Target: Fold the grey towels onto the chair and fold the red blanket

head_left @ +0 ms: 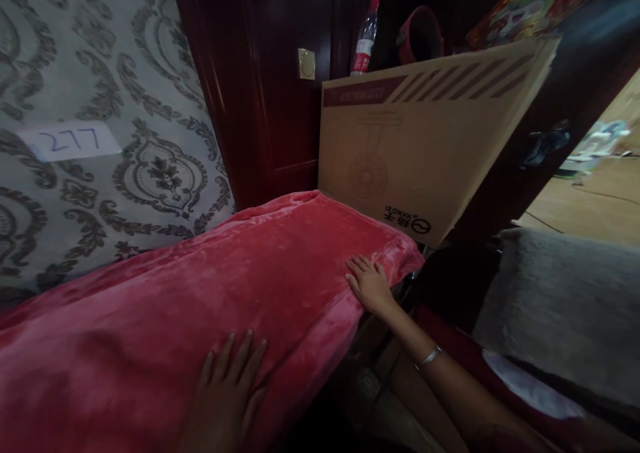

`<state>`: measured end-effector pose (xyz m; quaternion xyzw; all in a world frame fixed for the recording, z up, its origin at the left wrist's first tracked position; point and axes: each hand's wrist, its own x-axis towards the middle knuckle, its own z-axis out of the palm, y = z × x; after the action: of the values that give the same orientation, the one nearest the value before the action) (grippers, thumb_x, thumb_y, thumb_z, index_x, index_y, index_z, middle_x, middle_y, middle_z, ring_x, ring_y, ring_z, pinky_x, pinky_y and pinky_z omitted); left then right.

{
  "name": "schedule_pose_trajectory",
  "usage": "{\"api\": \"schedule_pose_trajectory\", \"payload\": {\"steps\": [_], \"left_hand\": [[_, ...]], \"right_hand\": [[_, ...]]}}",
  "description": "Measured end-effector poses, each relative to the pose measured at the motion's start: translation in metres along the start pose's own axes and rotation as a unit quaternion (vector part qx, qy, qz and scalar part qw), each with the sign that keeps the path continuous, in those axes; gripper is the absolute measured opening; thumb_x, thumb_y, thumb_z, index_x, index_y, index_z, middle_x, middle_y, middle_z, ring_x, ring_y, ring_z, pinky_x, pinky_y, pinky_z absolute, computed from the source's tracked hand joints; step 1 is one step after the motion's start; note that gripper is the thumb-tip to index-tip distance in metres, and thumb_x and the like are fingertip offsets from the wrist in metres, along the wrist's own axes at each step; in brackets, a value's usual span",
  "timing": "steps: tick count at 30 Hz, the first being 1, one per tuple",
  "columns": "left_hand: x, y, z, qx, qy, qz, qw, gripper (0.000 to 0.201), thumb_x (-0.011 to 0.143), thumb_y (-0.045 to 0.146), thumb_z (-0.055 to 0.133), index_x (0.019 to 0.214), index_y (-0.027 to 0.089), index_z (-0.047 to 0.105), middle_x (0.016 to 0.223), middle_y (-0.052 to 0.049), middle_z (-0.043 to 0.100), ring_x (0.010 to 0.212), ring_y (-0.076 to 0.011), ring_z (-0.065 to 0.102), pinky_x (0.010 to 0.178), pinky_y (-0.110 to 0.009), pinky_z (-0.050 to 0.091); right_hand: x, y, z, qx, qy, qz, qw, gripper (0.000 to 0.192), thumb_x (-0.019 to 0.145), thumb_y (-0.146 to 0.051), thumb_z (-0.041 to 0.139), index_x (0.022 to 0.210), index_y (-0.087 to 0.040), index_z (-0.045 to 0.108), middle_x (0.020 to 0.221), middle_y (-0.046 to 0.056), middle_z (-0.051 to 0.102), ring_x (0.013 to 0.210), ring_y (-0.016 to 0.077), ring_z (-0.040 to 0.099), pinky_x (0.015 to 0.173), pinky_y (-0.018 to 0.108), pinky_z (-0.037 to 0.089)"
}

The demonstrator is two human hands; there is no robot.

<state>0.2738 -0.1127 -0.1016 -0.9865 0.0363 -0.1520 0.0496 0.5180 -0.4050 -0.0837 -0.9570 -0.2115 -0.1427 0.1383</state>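
A thick red plush blanket point(200, 293) lies folded over a raised surface and fills the lower left of the head view. My left hand point(225, 393) rests flat on its near edge with the fingers spread. My right hand point(369, 281) lies flat on the blanket's far right corner, fingers together, with a thin bracelet on the wrist. Neither hand holds anything.
A large cardboard box point(425, 146) printed with a fan stands just behind the blanket. A plastic water bottle point(366, 38) and a red round object point(421, 34) stand behind the box. Patterned wallpaper carries a paper label point(70, 141) at left. A grey cushion point(565, 306) lies at right.
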Motion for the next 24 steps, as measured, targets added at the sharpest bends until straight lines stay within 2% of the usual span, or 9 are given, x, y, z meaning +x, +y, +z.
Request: {"api": "schedule_pose_trajectory", "payload": {"steps": [4, 7, 9, 13, 17, 21, 24], "left_hand": [[-0.003, -0.005, 0.002, -0.005, 0.003, 0.015, 1.000, 0.051, 0.092, 0.038, 0.046, 0.142, 0.033, 0.057, 0.150, -0.008, 0.053, 0.137, -0.0351, 0.048, 0.112, -0.057, 0.034], [-0.002, -0.009, 0.004, -0.002, 0.005, 0.026, 1.000, 0.052, 0.091, 0.037, 0.047, 0.142, 0.036, 0.056, 0.151, -0.006, 0.052, 0.137, -0.0354, 0.048, 0.111, -0.057, 0.035], [-0.004, -0.010, 0.009, 0.007, 0.018, 0.030, 0.999, 0.051, 0.090, 0.036, 0.049, 0.141, 0.038, 0.057, 0.153, -0.005, 0.050, 0.139, -0.0358, 0.047, 0.111, -0.058, 0.035], [-0.014, -0.015, 0.022, 0.023, 0.040, 0.056, 0.997, 0.053, 0.088, 0.033, 0.053, 0.141, 0.041, 0.056, 0.155, -0.002, 0.047, 0.142, -0.0356, 0.043, 0.112, -0.057, 0.035], [-0.024, -0.026, 0.027, 0.004, 0.058, 0.079, 0.995, 0.055, 0.087, 0.036, 0.056, 0.142, 0.043, 0.054, 0.151, 0.000, 0.052, 0.136, -0.0329, 0.050, 0.111, -0.053, 0.040], [-0.016, -0.036, 0.014, -0.040, 0.062, 0.081, 0.994, 0.050, 0.091, 0.034, 0.052, 0.139, 0.046, 0.056, 0.141, 0.003, 0.062, 0.123, -0.0268, 0.062, 0.107, -0.047, 0.048], [0.009, -0.034, -0.005, -0.054, 0.053, 0.063, 0.995, 0.052, 0.091, 0.034, 0.050, 0.143, 0.042, 0.053, 0.143, 0.001, 0.060, 0.128, -0.0287, 0.059, 0.107, -0.050, 0.048]], "right_hand": [[0.004, 0.010, -0.008, 0.004, 0.041, 0.015, 0.999, 0.042, 0.102, -0.034, 0.039, 0.132, -0.021, 0.065, 0.142, 0.012, 0.058, 0.140, 0.0295, 0.043, 0.116, 0.057, 0.025], [0.015, 0.009, -0.013, -0.002, 0.059, 0.004, 0.998, 0.048, 0.102, -0.038, 0.041, 0.146, -0.024, 0.053, 0.155, 0.010, 0.044, 0.147, 0.0290, 0.031, 0.117, 0.055, 0.025], [0.019, 0.011, -0.013, -0.018, 0.038, 0.014, 0.999, 0.053, 0.101, -0.042, 0.044, 0.151, -0.025, 0.045, 0.160, 0.010, 0.036, 0.150, 0.0294, 0.026, 0.118, 0.055, 0.023], [0.015, 0.022, -0.005, -0.036, -0.038, 0.080, 0.995, 0.055, 0.102, -0.044, 0.042, 0.151, -0.019, 0.044, 0.158, 0.014, 0.038, 0.149, 0.0283, 0.027, 0.118, 0.054, 0.022], [0.011, 0.031, -0.005, -0.039, -0.032, 0.104, 0.993, 0.052, 0.103, -0.039, 0.039, 0.146, -0.012, 0.050, 0.156, 0.017, 0.041, 0.149, 0.0284, 0.028, 0.118, 0.054, 0.023], [0.026, 0.029, -0.012, -0.033, 0.013, 0.086, 0.996, 0.046, 0.103, -0.037, 0.038, 0.139, -0.015, 0.058, 0.149, 0.016, 0.050, 0.146, 0.0308, 0.034, 0.116, 0.054, 0.027], [0.048, 0.023, -0.017, -0.026, 0.037, 0.065, 0.997, 0.051, 0.103, -0.037, 0.039, 0.150, -0.019, 0.047, 0.157, 0.015, 0.040, 0.148, 0.0304, 0.029, 0.116, 0.054, 0.027]]}}
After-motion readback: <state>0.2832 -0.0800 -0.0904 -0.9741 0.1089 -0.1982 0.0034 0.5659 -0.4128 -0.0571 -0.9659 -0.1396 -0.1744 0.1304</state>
